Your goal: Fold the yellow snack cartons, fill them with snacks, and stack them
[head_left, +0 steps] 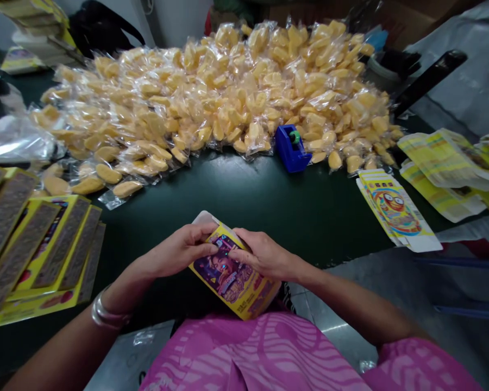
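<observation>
one yellow printed cardboard box (233, 277) in hand, held just above the lap at the near edge of the dark green table (244, 201). its top flap is up, pale inside; contents not visible. left hand (179, 251) grips the box's left edge, fingers curled narrow with thumb on the printed face. right hand (261, 254) closes over the upper right part, fingertips pressing the face. both hands touching the box, nearly meeting in the middle. silver metal bangles (106, 315), at least two, on the left wrist.

counts:
- clear plastic packets of yellow sponge pieces (228, 92): one big heap across the far half of the table, too many to count. several pieces per packet; a few loose packets trail off at the left.
- blue plastic tape dispenser (291, 149): one, at the heap's near edge, touching packets.
- flat yellow printed cartons (395, 209): one small stack right of the box, well apart from it; exact number can't be told.
- fanned pale yellow printed sheets (444, 163): far right, overlapping, uncountable.
- filled yellow cartons with grey-brown scouring pads showing (44, 244): left side, about five or six overlapping.
</observation>
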Available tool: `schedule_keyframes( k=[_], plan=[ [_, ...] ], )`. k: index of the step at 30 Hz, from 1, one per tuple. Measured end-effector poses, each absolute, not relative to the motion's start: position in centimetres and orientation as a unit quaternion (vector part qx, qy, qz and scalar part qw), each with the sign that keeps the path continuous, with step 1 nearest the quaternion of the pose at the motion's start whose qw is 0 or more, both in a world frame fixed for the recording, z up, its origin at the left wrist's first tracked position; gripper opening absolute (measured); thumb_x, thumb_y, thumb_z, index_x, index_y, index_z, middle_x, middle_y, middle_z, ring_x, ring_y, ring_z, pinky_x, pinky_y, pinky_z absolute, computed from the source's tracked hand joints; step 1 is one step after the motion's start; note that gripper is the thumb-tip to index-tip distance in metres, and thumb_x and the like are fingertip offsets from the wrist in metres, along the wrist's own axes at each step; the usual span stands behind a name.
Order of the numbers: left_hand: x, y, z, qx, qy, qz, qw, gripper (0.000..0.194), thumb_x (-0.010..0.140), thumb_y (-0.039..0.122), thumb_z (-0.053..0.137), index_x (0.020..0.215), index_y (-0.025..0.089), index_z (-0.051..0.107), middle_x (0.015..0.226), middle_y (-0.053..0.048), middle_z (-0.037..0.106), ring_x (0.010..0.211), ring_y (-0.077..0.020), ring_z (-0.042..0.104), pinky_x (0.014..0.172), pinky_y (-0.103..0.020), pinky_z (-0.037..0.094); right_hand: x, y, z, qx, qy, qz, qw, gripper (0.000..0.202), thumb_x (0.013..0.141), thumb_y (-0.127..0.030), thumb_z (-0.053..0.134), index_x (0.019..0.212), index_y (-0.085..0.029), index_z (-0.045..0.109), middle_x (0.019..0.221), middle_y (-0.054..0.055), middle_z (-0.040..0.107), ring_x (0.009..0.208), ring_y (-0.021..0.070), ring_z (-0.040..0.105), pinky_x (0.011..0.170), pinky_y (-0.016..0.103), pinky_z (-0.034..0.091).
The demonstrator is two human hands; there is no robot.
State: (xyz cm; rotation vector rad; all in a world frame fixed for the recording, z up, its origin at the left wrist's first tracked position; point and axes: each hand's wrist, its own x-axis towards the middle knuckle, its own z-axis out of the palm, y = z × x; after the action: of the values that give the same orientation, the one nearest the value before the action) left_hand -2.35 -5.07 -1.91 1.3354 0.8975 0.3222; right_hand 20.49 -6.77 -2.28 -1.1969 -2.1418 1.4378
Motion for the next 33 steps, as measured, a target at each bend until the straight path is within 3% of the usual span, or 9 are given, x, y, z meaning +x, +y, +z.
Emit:
schedule_keyframes(
  k=[6, 11, 13, 15, 17, 20, 24, 30, 33],
  plan=[
    [-0.8, -4.0, 0.7, 0.727, 0.400, 0.148, 0.538, 0.012, 0.085, 0.031, 0.063, 0.083, 0.021, 0.070, 0.077, 0.000, 0.064, 0.069, -0.0154, 0.060, 0.064, -0.024, 0.050, 20.7, -6.8, -2.9, -0.420, -0.685, 0.562, 0.194, 0.022, 0.093, -0.035, 0.050, 0.083, -0.017, 0.057, 0.078, 0.001, 0.060, 0.070, 0.0137, 0.054, 0.064, 0.025, 0.043],
    [-2.3, -5.9, 2.7, 0.617, 0.573, 0.463, 0.277, 0.030, 0.082, 0.034, 0.070, 0.111, 0.026, 0.068, 0.116, 0.000, 0.069, 0.107, -0.0240, 0.063, 0.092, -0.032, 0.051, 20.8, -7.0, -4.6, -0.491, -0.551, 0.578, 0.349, 0.026, 0.089, -0.040, 0.055, 0.099, -0.016, 0.060, 0.095, 0.006, 0.067, 0.084, 0.0188, 0.061, 0.073, 0.029, 0.051],
    [-2.6, -7.1, 1.4, 0.533, 0.581, 0.493, 0.368, 0.051, 0.077, 0.034, 0.076, 0.125, 0.029, 0.060, 0.125, -0.001, 0.068, 0.117, -0.0268, 0.061, 0.095, -0.035, 0.051, 20.6, -7.3, -5.1, -0.500, -0.512, 0.587, 0.377, 0.029, 0.088, -0.043, 0.056, 0.101, -0.017, 0.060, 0.098, 0.007, 0.068, 0.087, 0.0203, 0.063, 0.076, 0.031, 0.053],
    [-2.1, -7.9, -0.7, 0.476, 0.541, 0.423, 0.550, 0.069, 0.069, 0.034, 0.082, 0.132, 0.026, 0.053, 0.117, -0.005, 0.073, 0.110, -0.0289, 0.066, 0.089, -0.037, 0.056, 20.2, -7.8, -5.4, -0.503, -0.497, 0.593, 0.385, 0.030, 0.087, -0.045, 0.057, 0.100, -0.018, 0.060, 0.098, 0.007, 0.069, 0.088, 0.0213, 0.064, 0.077, 0.032, 0.054],
    [-1.2, -8.3, -2.6, 0.422, 0.509, 0.403, 0.633, 0.076, 0.067, 0.035, 0.084, 0.133, 0.022, 0.050, 0.109, -0.008, 0.076, 0.102, -0.0291, 0.070, 0.087, -0.039, 0.057, 19.9, -8.3, -5.6, -0.502, -0.482, 0.603, 0.390, 0.031, 0.087, -0.046, 0.057, 0.101, -0.019, 0.060, 0.099, 0.007, 0.069, 0.089, 0.0223, 0.065, 0.077, 0.033, 0.055],
    [-0.3, -8.5, -3.7, 0.397, 0.488, 0.409, 0.661, 0.071, 0.065, 0.034, 0.086, 0.126, 0.020, 0.051, 0.100, -0.007, 0.077, 0.094, -0.0272, 0.073, 0.083, -0.036, 0.059, 20.1, -8.7, -5.6, -0.460, -0.430, 0.663, 0.405, 0.036, 0.085, -0.046, 0.062, 0.109, -0.020, 0.058, 0.105, 0.008, 0.070, 0.092, 0.0227, 0.067, 0.082, 0.036, 0.056],
    [-0.4, -9.0, -2.7, 0.432, 0.472, 0.350, 0.684, 0.062, 0.071, 0.032, 0.082, 0.124, 0.021, 0.052, 0.112, -0.009, 0.074, 0.101, -0.0265, 0.071, 0.085, -0.033, 0.059, 21.5, -8.6, -5.3, -0.370, -0.386, 0.739, 0.410, 0.051, 0.078, -0.042, 0.073, 0.121, -0.023, 0.055, 0.116, 0.007, 0.069, 0.100, 0.0223, 0.068, 0.091, 0.039, 0.054],
    [0.3, -10.0, -2.9, 0.401, 0.543, 0.372, 0.637, 0.109, 0.069, 0.030, 0.084, 0.153, 0.028, 0.013, 0.095, -0.003, 0.077, 0.084, -0.0245, 0.075, 0.074, -0.034, 0.061, 22.2, -8.5, -6.2, -0.378, -0.352, 0.726, 0.454, 0.077, 0.071, -0.041, 0.081, 0.136, -0.028, 0.044, 0.107, 0.005, 0.073, 0.097, 0.0231, 0.070, 0.089, 0.041, 0.055],
    [0.1, -10.1, -3.3, 0.416, 0.522, 0.369, 0.647, 0.108, 0.075, 0.029, 0.081, 0.155, 0.032, 0.009, 0.107, -0.005, 0.075, 0.093, -0.0228, 0.073, 0.083, -0.033, 0.060, 21.9, -8.6, -6.8, -0.387, -0.366, 0.697, 0.480, 0.080, 0.072, -0.037, 0.082, 0.140, -0.030, 0.042, 0.106, 0.003, 0.074, 0.100, 0.0224, 0.069, 0.091, 0.040, 0.054]
  ],
)
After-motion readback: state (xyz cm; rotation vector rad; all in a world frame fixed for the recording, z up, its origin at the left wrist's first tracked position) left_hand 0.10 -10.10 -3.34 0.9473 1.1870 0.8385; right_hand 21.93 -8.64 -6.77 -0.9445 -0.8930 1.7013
